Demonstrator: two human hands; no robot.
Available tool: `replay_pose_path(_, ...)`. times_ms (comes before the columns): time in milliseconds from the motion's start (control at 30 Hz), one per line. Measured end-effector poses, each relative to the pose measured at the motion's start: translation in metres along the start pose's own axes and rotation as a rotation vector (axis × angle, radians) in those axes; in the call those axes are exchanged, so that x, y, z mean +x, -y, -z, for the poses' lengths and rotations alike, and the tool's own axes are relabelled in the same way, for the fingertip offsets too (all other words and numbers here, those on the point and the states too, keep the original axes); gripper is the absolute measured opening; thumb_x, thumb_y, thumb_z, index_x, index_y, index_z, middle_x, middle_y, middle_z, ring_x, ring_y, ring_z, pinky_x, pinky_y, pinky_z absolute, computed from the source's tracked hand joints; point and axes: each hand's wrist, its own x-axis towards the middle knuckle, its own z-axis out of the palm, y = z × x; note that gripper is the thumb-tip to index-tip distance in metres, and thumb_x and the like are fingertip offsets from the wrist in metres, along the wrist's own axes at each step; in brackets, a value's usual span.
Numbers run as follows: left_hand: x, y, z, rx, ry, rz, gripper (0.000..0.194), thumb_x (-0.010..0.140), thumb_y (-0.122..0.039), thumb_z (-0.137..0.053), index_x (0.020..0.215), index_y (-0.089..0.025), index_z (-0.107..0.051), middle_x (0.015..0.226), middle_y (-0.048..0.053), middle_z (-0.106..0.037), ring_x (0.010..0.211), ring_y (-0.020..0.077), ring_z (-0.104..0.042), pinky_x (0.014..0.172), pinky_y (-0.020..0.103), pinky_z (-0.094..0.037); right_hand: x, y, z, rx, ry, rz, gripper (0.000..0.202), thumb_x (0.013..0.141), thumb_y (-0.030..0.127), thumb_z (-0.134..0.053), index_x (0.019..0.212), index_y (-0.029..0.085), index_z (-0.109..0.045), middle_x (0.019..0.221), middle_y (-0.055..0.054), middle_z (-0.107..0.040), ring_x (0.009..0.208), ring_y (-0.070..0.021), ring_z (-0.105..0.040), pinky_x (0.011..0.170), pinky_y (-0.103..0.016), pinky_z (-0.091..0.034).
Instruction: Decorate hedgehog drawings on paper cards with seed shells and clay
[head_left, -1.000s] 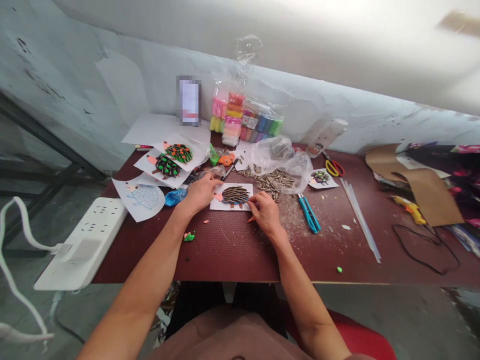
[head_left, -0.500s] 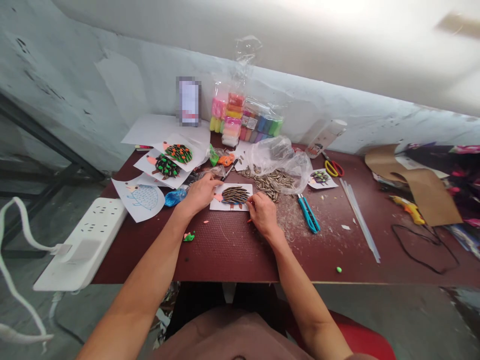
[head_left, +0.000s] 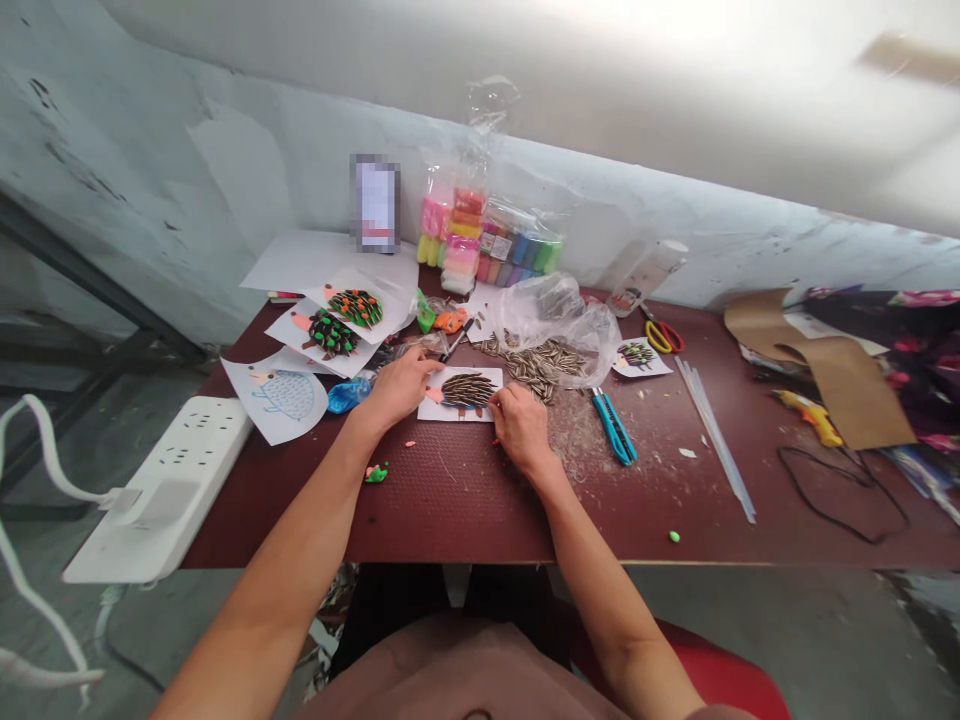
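Observation:
A white card (head_left: 435,410) lies in front of me, bearing a hedgehog figure (head_left: 469,390) with a pink snout and rows of striped sunflower seeds as spines. My left hand (head_left: 401,388) holds the card by its upper left side, fingertips pressed on its edge. At the card's right end, my right hand (head_left: 523,425) is closed in a pinch against the rear spines; what sits between the fingertips is hidden. A small orange-red bit shows under that hand. Just beyond, loose sunflower seeds (head_left: 544,370) are heaped by a clear plastic bag (head_left: 589,325).
Finished hedgehog cards (head_left: 334,332) and a blue hedgehog drawing (head_left: 281,395) lie left, near a white power strip (head_left: 169,490). Packs of coloured clay (head_left: 465,240) stand behind. Rightward are a teal box cutter (head_left: 615,428), scissors (head_left: 664,336), glue sticks (head_left: 716,440) and a yellow glue gun (head_left: 810,415).
The whole view has shifted very slightly. My right hand has turned a little at the card's right end, while my left hand keeps its place on the card.

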Motion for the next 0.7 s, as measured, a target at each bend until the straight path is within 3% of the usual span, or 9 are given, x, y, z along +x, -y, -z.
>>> replay_pose_path(333, 0.0, 0.0, 0.001, -0.009, 0.003, 0.003, 0.041, 0.1, -0.017, -0.046, 0.129, -0.029, -0.072, 0.13, 0.009, -0.061, 0.114, 0.0258, -0.065, 0.094, 0.034, -0.052, -0.003, -0.001, 0.003, 0.096, -0.024, -0.021, 0.014, 0.098, 0.022, -0.055, 0.09, 0.022, -0.067, 0.095, -0.006, -0.069, 0.089, -0.0197, -0.062, 0.075, -0.028, -0.042)
replay_pose_path(567, 0.001, 0.004, -0.001, -0.004, 0.0, -0.022, 0.039, 0.1, -0.018, -0.048, 0.13, -0.028, -0.071, 0.126, 0.009, -0.062, 0.112, 0.0246, -0.065, 0.094, 0.034, -0.051, -0.007, -0.025, 0.014, 0.237, -0.159, -0.158, 0.014, 0.092, 0.021, -0.056, 0.088, 0.022, -0.07, 0.094, -0.006, -0.069, 0.085, -0.0188, -0.064, 0.075, -0.028, -0.044)
replay_pose_path(700, 0.001, 0.003, 0.0, -0.009, 0.005, -0.013, 0.04, 0.1, -0.018, -0.046, 0.131, -0.028, -0.07, 0.129, 0.01, -0.061, 0.114, 0.0261, -0.065, 0.094, 0.035, -0.051, -0.016, -0.028, 0.022, 0.263, -0.04, -0.169, 0.01, 0.089, 0.023, -0.063, 0.087, 0.023, -0.072, 0.086, -0.003, -0.072, 0.073, -0.0165, -0.063, 0.069, -0.027, -0.042)
